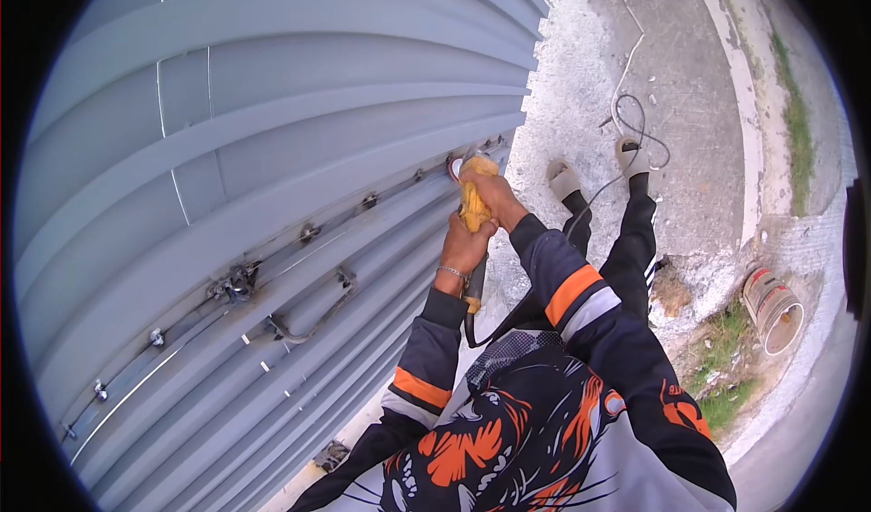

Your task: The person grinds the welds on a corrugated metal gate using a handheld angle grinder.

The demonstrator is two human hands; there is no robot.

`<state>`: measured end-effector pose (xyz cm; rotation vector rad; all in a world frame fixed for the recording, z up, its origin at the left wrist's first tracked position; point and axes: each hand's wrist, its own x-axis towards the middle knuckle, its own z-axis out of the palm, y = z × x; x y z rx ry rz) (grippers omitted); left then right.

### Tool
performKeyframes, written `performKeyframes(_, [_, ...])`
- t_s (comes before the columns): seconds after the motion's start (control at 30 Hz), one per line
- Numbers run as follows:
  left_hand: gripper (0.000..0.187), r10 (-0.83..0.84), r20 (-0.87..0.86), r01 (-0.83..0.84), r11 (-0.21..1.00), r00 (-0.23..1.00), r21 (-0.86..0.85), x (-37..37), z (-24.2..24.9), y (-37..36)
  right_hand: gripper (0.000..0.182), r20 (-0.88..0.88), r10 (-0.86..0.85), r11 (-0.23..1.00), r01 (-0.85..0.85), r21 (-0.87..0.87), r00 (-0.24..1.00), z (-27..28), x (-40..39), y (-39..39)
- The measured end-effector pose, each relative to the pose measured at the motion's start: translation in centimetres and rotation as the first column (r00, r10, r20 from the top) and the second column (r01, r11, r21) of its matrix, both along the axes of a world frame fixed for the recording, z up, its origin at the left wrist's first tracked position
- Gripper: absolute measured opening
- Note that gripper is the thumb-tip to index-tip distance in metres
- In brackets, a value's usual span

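Observation:
Both of my hands are wrapped around a yellow angle grinder [475, 205] with a dark rear body and a cord. My right hand [490, 196] grips it near the head. Closer to me, my left hand [465, 245], with a bracelet at the wrist, holds the body. The grinder's round disc [455, 169] is right at a long seam in the grey corrugated metal sheeting [272, 122]. Along that seam sit several metal fittings, among them a dark clump [238, 281]. Where the disc's edge meets the metal is partly hidden.
A dark cable [594, 194] runs from near my body across the concrete [680, 149], past my feet in sandals [564, 178]. A thin white cord [630, 58] lies farther off. A dirty bucket [773, 312] rests on its side at the right, beside some grass [730, 403].

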<state>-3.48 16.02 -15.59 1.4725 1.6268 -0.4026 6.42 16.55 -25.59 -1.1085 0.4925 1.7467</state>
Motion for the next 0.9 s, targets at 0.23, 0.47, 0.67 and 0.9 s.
performKeyframes(0.23, [0.078,0.03,-0.003,-0.03,0.999,1.0,0.016,0.4,0.7,-0.6,0.052,-0.012,0.039,0.998,-0.038,0.049,0.999,-0.1,0.3,-0.5])
performKeyframes(0.47, [0.065,-0.028,-0.035,0.033,0.984,0.999,0.173,0.5,0.3,-1.2,0.048,-0.017,-0.003,1.0,0.003,0.021,1.0,-1.3,-0.5,-0.5])
performKeyframes(0.67, [0.075,-0.008,-0.015,0.009,0.995,1.0,0.098,1.0,1.6,-0.7,0.054,-0.034,0.0,1.0,0.001,0.026,0.999,-0.7,-0.4,-0.3])
performKeyframes(0.9, [0.078,-0.03,-0.038,0.034,0.995,0.999,0.091,1.8,1.5,-0.9,0.048,-0.04,-0.002,1.0,0.002,0.012,0.999,-1.5,-0.6,-0.5])
